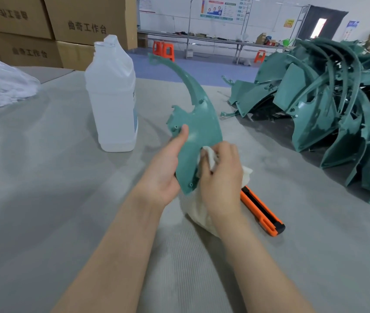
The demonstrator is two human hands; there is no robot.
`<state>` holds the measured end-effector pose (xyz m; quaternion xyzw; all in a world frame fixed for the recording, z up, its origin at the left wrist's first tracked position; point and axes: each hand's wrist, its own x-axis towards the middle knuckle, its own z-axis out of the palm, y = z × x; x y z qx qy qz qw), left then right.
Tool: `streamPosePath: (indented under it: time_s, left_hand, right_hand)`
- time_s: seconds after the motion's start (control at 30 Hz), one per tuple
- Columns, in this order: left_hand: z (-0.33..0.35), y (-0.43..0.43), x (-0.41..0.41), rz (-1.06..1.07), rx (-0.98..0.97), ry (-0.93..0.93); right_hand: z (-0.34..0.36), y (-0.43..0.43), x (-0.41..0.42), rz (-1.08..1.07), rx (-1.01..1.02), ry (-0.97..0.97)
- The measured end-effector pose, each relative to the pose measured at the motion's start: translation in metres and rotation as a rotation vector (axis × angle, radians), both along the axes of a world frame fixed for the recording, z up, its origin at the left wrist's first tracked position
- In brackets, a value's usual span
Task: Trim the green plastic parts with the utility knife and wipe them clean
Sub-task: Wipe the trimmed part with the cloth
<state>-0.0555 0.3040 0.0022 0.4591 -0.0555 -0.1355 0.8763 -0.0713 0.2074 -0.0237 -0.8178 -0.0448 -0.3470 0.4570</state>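
**Wiping Under Way, Blade Lying Close**

The left grip [163,175] is curling round the lower edge of the green plastic part [202,127], thumb pressing its face. The right grip [222,177] is pinching a white cloth [202,220] against it, just above the desk [44,177]. The utility knife [263,211] is lying beside the trailing cloth, which could snag and drag it. Farther off, the part's long tip is arching near a bottle [111,98] that a careless turn could topple.
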Motion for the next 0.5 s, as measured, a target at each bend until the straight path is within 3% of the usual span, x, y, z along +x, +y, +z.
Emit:
streamPosePath:
  time_s: [0.13,0.23,0.37,0.43,0.5]
  left_hand:
    - [0.002,0.005,0.0,0.111,-0.038,-0.003]
    - [0.005,0.007,-0.003,0.13,-0.077,-0.034]
    - [0.012,0.004,-0.007,0.066,-0.175,-0.033]
    - [0.013,0.005,-0.008,0.039,-0.17,-0.032]
    - [0.012,0.004,-0.009,0.019,-0.134,-0.033]
  right_hand:
    - [-0.011,0.032,-0.021,0.116,-0.197,-0.107]
    - [-0.009,0.02,-0.016,0.178,-0.169,-0.148]
    - [-0.007,0.013,-0.009,0.033,-0.204,-0.309]
    - [-0.007,0.01,-0.002,-0.028,-0.159,-0.295]
    - [-0.001,-0.002,0.009,-0.069,0.026,-0.192]
